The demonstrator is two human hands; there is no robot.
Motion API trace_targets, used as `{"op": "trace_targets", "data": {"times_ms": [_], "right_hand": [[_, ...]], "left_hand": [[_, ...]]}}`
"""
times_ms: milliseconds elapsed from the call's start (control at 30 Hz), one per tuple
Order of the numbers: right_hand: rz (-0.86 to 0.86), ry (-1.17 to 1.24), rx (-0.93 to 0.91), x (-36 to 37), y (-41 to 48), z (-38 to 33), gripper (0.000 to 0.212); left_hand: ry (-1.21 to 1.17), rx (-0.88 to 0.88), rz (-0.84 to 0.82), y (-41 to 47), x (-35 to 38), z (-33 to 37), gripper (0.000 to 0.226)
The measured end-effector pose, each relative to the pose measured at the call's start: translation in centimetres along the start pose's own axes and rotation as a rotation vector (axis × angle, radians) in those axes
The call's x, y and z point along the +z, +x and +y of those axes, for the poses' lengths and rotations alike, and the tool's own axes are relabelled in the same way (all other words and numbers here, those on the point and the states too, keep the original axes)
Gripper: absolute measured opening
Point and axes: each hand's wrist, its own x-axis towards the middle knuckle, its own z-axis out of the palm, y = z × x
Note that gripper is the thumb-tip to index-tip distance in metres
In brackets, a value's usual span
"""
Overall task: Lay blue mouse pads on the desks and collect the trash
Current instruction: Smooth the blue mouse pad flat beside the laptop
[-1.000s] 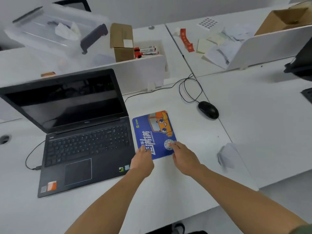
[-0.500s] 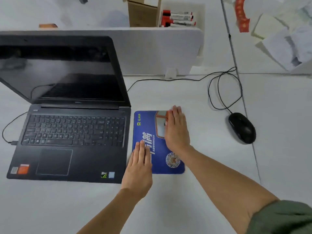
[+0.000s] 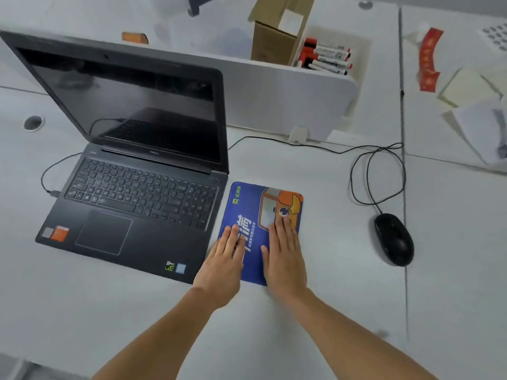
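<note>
A blue mouse pad with an orange cartoon car and white lettering lies flat on the white desk, just right of the laptop. My left hand rests palm down on the pad's near left edge, fingers straight and together. My right hand lies flat on the pad's near right part, fingertips reaching the car picture. Neither hand grips anything. The pad's near corners are hidden under my hands.
An open black laptop stands left of the pad. A black wired mouse lies to the right, its cable looping back. Behind a low white divider are a cardboard box, markers, a red strip and papers.
My right hand slid back toward me along the pad, from its far end to level with the left hand. The pad stays flat beside the laptop.
</note>
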Motion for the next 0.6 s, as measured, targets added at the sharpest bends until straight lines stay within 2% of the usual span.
{"op": "trace_targets", "data": {"times_ms": [133,267,367,467,600], "right_hand": [[0.001,-0.048,-0.022,0.0,-0.1,0.3,0.060],[0.043,-0.043,-0.004,-1.2,4.9,1.2,0.061],[0.089,-0.011,0.049,-2.2,9.1,2.2,0.054],[0.115,0.001,0.057,-2.7,10.7,2.5,0.050],[0.183,0.026,0.004,-3.1,10.7,3.2,0.043]], "left_hand": [[0.023,0.033,-0.092,0.1,-0.7,-0.6,0.067],[-0.026,0.022,-0.149,0.5,-0.4,-1.1,0.072],[-0.069,0.006,-0.152,0.4,-0.4,-1.0,0.073],[-0.179,-0.085,-0.074,0.2,-0.2,0.2,0.071],[-0.351,-0.326,0.091,1.9,1.2,4.4,0.064]]}}
